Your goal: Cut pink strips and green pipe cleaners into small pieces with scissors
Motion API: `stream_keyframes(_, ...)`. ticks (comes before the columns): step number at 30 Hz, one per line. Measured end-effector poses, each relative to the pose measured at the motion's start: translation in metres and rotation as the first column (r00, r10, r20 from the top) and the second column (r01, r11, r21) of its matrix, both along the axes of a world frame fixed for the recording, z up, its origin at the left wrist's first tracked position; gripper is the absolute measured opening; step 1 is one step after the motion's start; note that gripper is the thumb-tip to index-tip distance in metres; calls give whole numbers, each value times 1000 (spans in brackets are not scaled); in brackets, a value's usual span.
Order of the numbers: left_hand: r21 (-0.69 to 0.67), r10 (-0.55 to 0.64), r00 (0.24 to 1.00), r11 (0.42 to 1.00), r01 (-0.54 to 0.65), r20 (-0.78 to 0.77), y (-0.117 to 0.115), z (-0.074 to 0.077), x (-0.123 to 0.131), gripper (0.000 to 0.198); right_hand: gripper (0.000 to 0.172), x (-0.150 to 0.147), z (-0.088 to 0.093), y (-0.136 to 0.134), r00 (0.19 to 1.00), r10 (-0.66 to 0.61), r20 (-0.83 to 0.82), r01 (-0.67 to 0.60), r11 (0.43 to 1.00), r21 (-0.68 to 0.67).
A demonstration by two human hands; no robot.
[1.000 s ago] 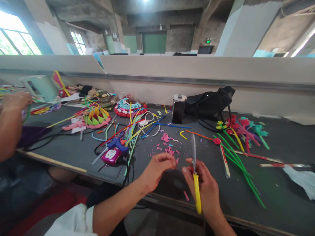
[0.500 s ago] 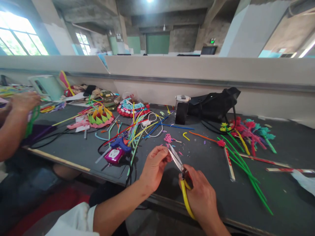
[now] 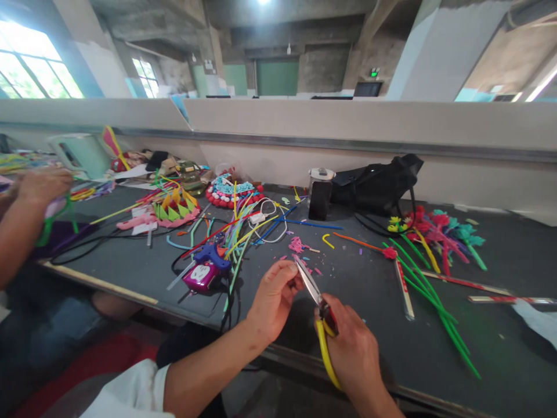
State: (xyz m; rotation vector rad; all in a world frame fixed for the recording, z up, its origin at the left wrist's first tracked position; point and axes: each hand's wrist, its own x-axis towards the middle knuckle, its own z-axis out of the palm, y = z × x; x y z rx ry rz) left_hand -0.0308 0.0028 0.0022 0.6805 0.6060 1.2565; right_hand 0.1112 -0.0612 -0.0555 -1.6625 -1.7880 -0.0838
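Note:
My right hand (image 3: pixel 350 348) is closed around yellow-handled scissors (image 3: pixel 319 313); their blades point up and left toward my left hand. My left hand (image 3: pixel 275 299) is pinched on a small pink piece that sits at the blade tips and is too small to name. Both hands hover above the front edge of the dark table (image 3: pixel 130 267). Pink cuttings (image 3: pixel 300 247) lie scattered on the table just beyond my fingers.
A blue glue gun (image 3: pixel 212 253) on a pink box, a pile of coloured pipe cleaners (image 3: pixel 237 229), a black bag (image 3: pixel 376 183), a jar (image 3: pixel 319 191) and pipe-cleaner flowers (image 3: pixel 435 232) lie on the table. Another person's hand (image 3: pixel 41 186) works at the far left.
The scissors swung from upright to pointing at my left hand, and the blade tips closed in on the pinched pink piece. My left hand rose slightly. The other person's hand shifted a little.

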Motion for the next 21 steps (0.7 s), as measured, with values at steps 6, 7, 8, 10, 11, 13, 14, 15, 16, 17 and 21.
stream_keyframes(6, 5, 2, 1000, 1000, -2, 8, 0, -2, 0, 9, 27, 0, 2, 0, 1000, 18, -9, -18, 1000, 6)
stream_keyframes(7, 7, 2, 1000, 1000, -2, 7, 0, -2, 0, 9, 27, 0, 2, 0, 1000, 20, -9, -20, 1000, 8)
stream_keyframes(8, 8, 1, 1000, 1000, -1, 8, 0, -2, 0, 9, 28, 0, 2, 0, 1000, 21, -9, -21, 1000, 13)
stream_keyframes(10, 12, 2, 1000, 1000, -3, 10, 0, -2, 0, 8, 29, 0, 1, 0, 1000, 22, -9, -22, 999, 25)
stream_keyframes(11, 13, 3, 1000, 1000, -3, 9, 0, -1, 0, 8, 29, 0, 1, 0, 1000, 23, -10, -23, 999, 28)
stream_keyframes(13, 11, 3, 1000, 1000, -3, 1, 0, -1, 1, 8, 30, -1, 0, -1, 999, 33, -14, -32, 999, 20)
stream_keyframes(14, 9, 3, 1000, 1000, -3, -2, 0, 0, 0, 9, 30, -1, 0, -1, 999, 38, -16, -38, 999, 8)
stream_keyframes(15, 10, 2, 1000, 1000, -2, -4, 0, 0, 0, 9, 29, -2, 1, -1, 999, 40, -17, -40, 999, -5)
stream_keyframes(16, 14, 4, 1000, 1000, -4, -5, 0, 0, 0, 9, 28, -1, 1, -1, 999, 35, -16, -36, 999, -15)
stream_keyframes(17, 21, 12, 1000, 1000, -12, -6, 1, 0, -1, 9, 27, -1, 2, -1, 1000, 23, -12, -23, 1000, -21)
stream_keyframes(21, 45, 74, 994, 996, -71, -76, 4, 0, -3, 9, 24, 1, 8, -2, 999, -44, 26, 44, 999, 28)
